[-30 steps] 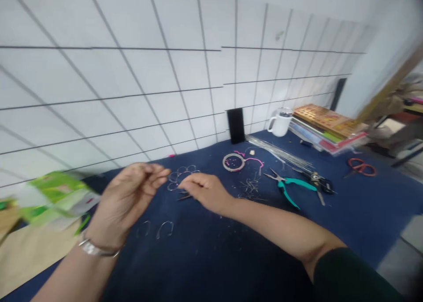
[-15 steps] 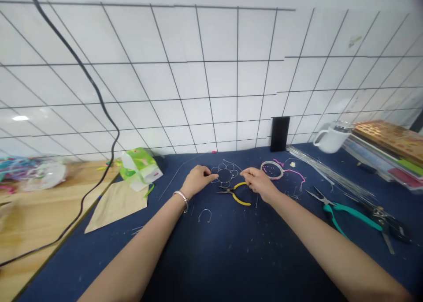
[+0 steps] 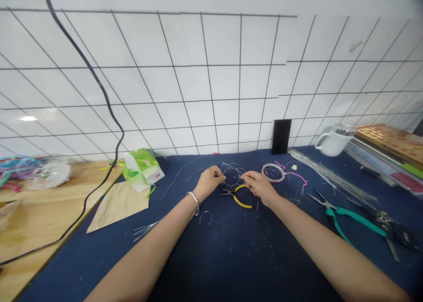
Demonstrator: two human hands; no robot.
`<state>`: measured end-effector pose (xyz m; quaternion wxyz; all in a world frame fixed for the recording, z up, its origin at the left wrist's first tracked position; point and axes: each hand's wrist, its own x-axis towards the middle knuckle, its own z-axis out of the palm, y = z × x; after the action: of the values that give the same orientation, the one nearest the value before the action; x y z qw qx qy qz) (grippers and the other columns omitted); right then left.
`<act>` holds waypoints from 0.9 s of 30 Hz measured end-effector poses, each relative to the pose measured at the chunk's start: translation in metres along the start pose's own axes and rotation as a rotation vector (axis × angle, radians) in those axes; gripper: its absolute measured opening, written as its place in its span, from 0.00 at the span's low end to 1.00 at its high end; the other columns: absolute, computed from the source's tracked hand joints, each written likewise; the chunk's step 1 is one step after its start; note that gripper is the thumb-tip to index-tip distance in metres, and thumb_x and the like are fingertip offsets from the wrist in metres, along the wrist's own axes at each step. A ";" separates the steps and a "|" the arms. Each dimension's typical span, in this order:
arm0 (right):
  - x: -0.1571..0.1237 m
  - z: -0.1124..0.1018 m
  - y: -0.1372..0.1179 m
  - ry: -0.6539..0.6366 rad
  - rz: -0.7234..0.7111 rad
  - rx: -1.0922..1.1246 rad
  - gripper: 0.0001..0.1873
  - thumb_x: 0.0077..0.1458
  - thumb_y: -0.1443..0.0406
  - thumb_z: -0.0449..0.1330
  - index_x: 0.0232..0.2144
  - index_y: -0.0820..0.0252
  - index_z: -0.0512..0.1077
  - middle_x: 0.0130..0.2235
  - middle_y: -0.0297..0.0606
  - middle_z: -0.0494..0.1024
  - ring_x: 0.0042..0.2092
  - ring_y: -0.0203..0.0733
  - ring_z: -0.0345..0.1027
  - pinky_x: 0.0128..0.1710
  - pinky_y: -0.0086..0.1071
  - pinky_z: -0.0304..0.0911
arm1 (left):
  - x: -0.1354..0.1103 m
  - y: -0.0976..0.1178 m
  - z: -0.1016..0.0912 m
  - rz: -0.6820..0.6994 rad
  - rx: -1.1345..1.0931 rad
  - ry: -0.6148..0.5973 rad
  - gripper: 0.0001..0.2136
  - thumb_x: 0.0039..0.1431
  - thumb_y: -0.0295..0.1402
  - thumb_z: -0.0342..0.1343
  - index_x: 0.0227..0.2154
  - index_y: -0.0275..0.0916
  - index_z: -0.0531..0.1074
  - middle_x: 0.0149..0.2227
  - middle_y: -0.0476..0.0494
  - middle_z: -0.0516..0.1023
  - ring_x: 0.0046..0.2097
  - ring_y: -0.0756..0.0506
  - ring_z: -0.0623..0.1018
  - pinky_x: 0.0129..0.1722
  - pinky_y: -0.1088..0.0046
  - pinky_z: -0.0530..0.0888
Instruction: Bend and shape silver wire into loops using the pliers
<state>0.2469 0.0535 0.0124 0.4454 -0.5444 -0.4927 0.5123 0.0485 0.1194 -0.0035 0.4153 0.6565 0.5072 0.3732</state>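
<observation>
A flower-shaped frame of thin silver wire (image 3: 232, 167), a ring with small loops round it, is between my hands. My left hand (image 3: 209, 182) pinches the frame's left side with thumb and forefinger. At the right side, my right hand (image 3: 259, 186) is closed, its fingertips on a thin wire that runs across to the frame; the exact grip is too small to make out. Just below lie pliers with yellow handles (image 3: 243, 203), jaws pointing left. A bent piece of wire (image 3: 206, 213) rests in front of my left wrist.
To the right lie a white ring dish with pink bits (image 3: 282, 178), teal-handled pliers (image 3: 358, 219), a wire bundle (image 3: 330, 176), a white mug (image 3: 332, 143) and stacked books (image 3: 390, 154). A black block (image 3: 281, 136) leans against the wall. A beige cloth (image 3: 119, 205) and green packet (image 3: 142, 165) lie left.
My left hand has shifted right with the wire frame, bringing it up close to my right fingertips. My right hand has barely moved. The view has tilted slightly.
</observation>
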 end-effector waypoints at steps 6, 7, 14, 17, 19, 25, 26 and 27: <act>-0.003 0.004 -0.002 0.021 -0.092 0.081 0.15 0.49 0.55 0.55 0.34 0.59 0.70 0.20 0.26 0.59 0.17 0.25 0.45 0.15 0.23 0.39 | -0.010 0.005 0.001 -0.046 -0.354 -0.077 0.12 0.45 0.32 0.61 0.33 0.36 0.67 0.27 0.47 0.74 0.30 0.49 0.75 0.24 0.79 0.66; -0.004 0.005 -0.003 0.026 -0.112 0.094 0.15 0.49 0.55 0.55 0.35 0.59 0.70 0.20 0.26 0.58 0.17 0.26 0.46 0.15 0.23 0.39 | -0.011 0.005 -0.001 -0.060 -0.408 -0.082 0.14 0.45 0.32 0.61 0.35 0.36 0.67 0.29 0.46 0.75 0.30 0.49 0.76 0.24 0.79 0.67; -0.016 0.017 -0.011 0.035 -0.177 0.125 0.16 0.52 0.55 0.53 0.37 0.60 0.69 0.22 0.27 0.60 0.19 0.26 0.47 0.17 0.23 0.40 | -0.019 0.007 -0.005 -0.130 -0.712 -0.083 0.11 0.46 0.30 0.62 0.33 0.35 0.70 0.31 0.44 0.75 0.32 0.50 0.76 0.30 0.77 0.72; -0.020 0.022 -0.014 0.013 -0.159 0.113 0.16 0.52 0.55 0.53 0.37 0.61 0.69 0.21 0.27 0.60 0.18 0.26 0.47 0.16 0.23 0.40 | -0.023 0.011 -0.002 -0.134 -0.798 -0.075 0.09 0.45 0.30 0.63 0.29 0.35 0.69 0.30 0.44 0.75 0.33 0.49 0.76 0.31 0.77 0.73; -0.023 0.025 -0.017 -0.004 -0.146 0.104 0.16 0.52 0.56 0.53 0.37 0.61 0.69 0.21 0.27 0.60 0.18 0.26 0.47 0.16 0.23 0.39 | -0.026 0.015 0.000 -0.133 -0.841 -0.074 0.09 0.45 0.30 0.63 0.28 0.35 0.69 0.30 0.44 0.75 0.34 0.48 0.77 0.32 0.76 0.73; -0.030 0.030 -0.024 -0.033 -0.092 0.129 0.14 0.53 0.57 0.53 0.37 0.60 0.69 0.20 0.26 0.59 0.18 0.25 0.45 0.16 0.23 0.38 | -0.033 0.026 0.005 -0.121 -0.923 -0.074 0.09 0.46 0.30 0.62 0.28 0.35 0.68 0.35 0.42 0.75 0.38 0.47 0.77 0.34 0.75 0.74; -0.031 0.031 -0.024 -0.032 -0.091 0.135 0.14 0.53 0.57 0.53 0.36 0.60 0.69 0.20 0.26 0.59 0.18 0.25 0.45 0.16 0.23 0.38 | -0.034 0.027 0.005 -0.118 -0.932 -0.073 0.09 0.47 0.30 0.62 0.29 0.35 0.67 0.36 0.42 0.75 0.38 0.47 0.77 0.35 0.75 0.74; -0.032 0.032 -0.025 -0.031 -0.092 0.139 0.14 0.53 0.57 0.53 0.36 0.60 0.68 0.20 0.26 0.59 0.18 0.25 0.45 0.16 0.23 0.38 | -0.035 0.029 0.005 -0.116 -0.939 -0.071 0.09 0.47 0.30 0.62 0.29 0.35 0.67 0.36 0.41 0.75 0.38 0.46 0.77 0.35 0.74 0.74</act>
<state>0.2135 0.0238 0.0383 0.4974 -0.4810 -0.4873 0.5327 0.0563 0.0802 0.0185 0.7047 0.3805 0.3049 0.5154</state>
